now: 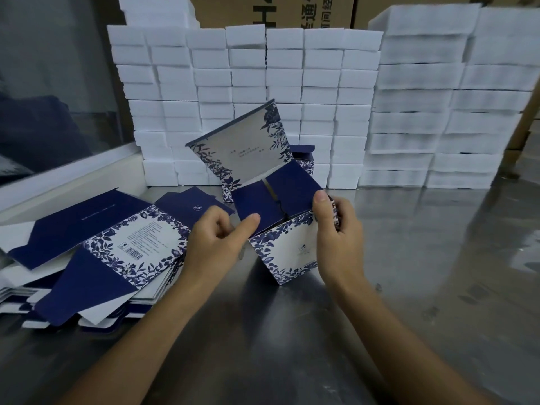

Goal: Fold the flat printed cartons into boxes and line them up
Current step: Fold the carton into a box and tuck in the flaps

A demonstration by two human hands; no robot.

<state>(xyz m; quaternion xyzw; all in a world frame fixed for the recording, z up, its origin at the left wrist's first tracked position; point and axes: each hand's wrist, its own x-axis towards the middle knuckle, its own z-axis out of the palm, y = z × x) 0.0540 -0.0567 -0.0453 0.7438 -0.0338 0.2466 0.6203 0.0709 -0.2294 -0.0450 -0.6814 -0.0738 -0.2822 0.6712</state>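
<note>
A half-folded carton (287, 249), white with blue leaf print, stands on the steel table (409, 258) in front of me. Its two dark blue inner flaps (274, 194) lie folded over the top and its printed lid (242, 144) stands up behind. My left hand (216, 241) presses its thumb on the left blue flap, the other fingers curled. My right hand (336, 232) grips the carton's right side, thumb on the right flap. A pile of flat printed cartons (96, 249) lies at the left. One folded box (304, 159) stands behind the lid, partly hidden.
Stacks of white foam blocks (292, 83) form a wall along the back of the table, taller at the right (438, 97). Brown shipping cartons (277, 10) rise behind them. A white-framed glass panel (58, 83) borders the left side.
</note>
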